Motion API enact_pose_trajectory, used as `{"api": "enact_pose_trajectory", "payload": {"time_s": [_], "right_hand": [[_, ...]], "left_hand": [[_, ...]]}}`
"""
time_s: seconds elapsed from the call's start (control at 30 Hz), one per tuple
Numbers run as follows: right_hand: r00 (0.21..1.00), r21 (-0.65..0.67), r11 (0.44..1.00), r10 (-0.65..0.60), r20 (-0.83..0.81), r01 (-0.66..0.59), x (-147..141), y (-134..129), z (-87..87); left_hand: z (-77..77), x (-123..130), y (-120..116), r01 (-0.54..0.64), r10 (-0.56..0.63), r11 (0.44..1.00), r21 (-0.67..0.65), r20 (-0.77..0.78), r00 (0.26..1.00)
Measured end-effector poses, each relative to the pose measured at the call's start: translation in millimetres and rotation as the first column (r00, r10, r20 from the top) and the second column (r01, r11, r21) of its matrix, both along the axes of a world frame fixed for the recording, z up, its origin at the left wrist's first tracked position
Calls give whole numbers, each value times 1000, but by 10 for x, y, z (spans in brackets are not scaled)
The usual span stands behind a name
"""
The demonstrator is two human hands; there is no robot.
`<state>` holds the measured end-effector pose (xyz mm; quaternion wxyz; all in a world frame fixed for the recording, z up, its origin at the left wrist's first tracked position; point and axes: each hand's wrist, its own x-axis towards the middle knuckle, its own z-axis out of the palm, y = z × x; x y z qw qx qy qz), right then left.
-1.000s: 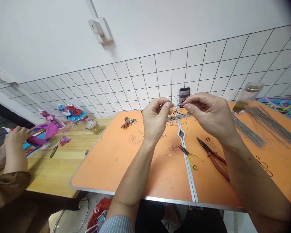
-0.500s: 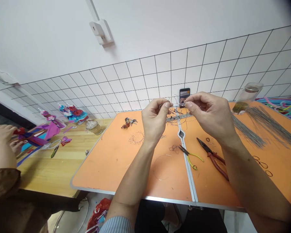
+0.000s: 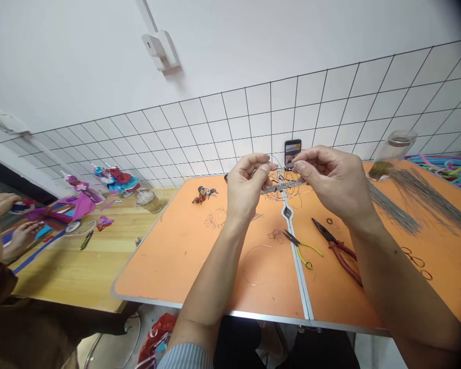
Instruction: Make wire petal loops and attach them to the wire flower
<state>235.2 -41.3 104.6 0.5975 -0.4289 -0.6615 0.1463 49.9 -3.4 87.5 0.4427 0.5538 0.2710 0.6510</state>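
Note:
Above the middle of the orange table [image 3: 169,251], my left hand [image 3: 248,182] pinches a thin wire [image 3: 278,160] between thumb and fingertips. My right hand [image 3: 330,179] is closed in a pinch on the same wire, a short way to the right. The wire bends in a small loop between the fingertips; its ends are too fine to follow. Behind and below the hands lies a tangle of bent wire pieces [image 3: 283,190] on the table seam. Nearer to me are yellow-handled pliers [image 3: 301,248] and larger red-handled pliers [image 3: 338,249].
A phone [image 3: 292,152] leans against the wall grid. Bundles of straight wire [image 3: 395,207] and a glass jar [image 3: 392,155] stand to the right. Keys [image 3: 204,195] and a wire flower shape [image 3: 215,219] lie left. A co-worker's hands [image 3: 23,236] hold coloured fabric at the wooden table [image 3: 100,271].
My left hand has shifted slightly, and the wire loop between my fingertips has changed its bend. My right hand stays nearly still. The co-worker's hands have moved left with the fabric.

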Motion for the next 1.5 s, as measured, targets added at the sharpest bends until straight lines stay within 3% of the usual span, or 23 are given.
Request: {"api": "enact_pose_trajectory", "payload": {"time_s": [0.23, 0.63, 1.5], "right_hand": [[1000, -21, 1000, 2, 14, -1, -4, 4, -25], [1000, -32, 999, 0, 8, 1, 1, 30, -35], [1000, -47, 999, -3, -26, 2, 18, 50, -28]], "left_hand": [[24, -12, -27, 16, -21, 997, -75, -67, 998], [5, -2, 2, 45, -44, 999, 20, -20, 999], [-23, -37, 18, 74, -74, 997, 0, -66, 995]]}}
